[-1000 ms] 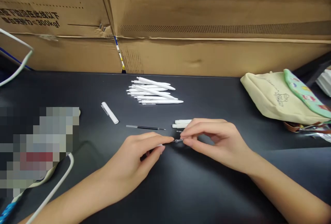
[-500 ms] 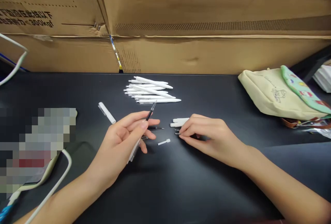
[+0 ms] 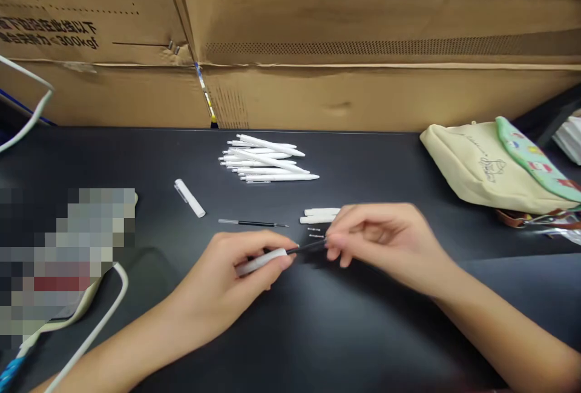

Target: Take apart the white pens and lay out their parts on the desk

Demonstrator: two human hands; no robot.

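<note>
My left hand point(image 3: 245, 278) is closed around a white pen barrel point(image 3: 262, 261), which points right. A dark refill point(image 3: 308, 247) sticks out of the barrel's open end. My right hand point(image 3: 376, 238) pinches the refill's far tip with thumb and index finger; any small part between those fingertips is hidden. Just beyond the hands, a loose refill point(image 3: 254, 223) lies on the black table. Two short white pen pieces point(image 3: 318, 216) rest beside my right hand, partly covered by it. Small springs point(image 3: 315, 229) lie just in front of them. Another white barrel with a clip point(image 3: 189, 198) lies farther left.
A pile of white pens point(image 3: 267, 160) lies at the back of the table point(image 3: 290, 344). Cardboard boxes point(image 3: 318, 96) stand behind it. To the right sits a cream pouch point(image 3: 476, 166); to the left are a pixelated object point(image 3: 77, 254) and a white cable point(image 3: 102, 323).
The refill that stood up from my left fingers now extends from the barrel, which has turned to the right. My right hand has lifted from the springs to the refill's tip.
</note>
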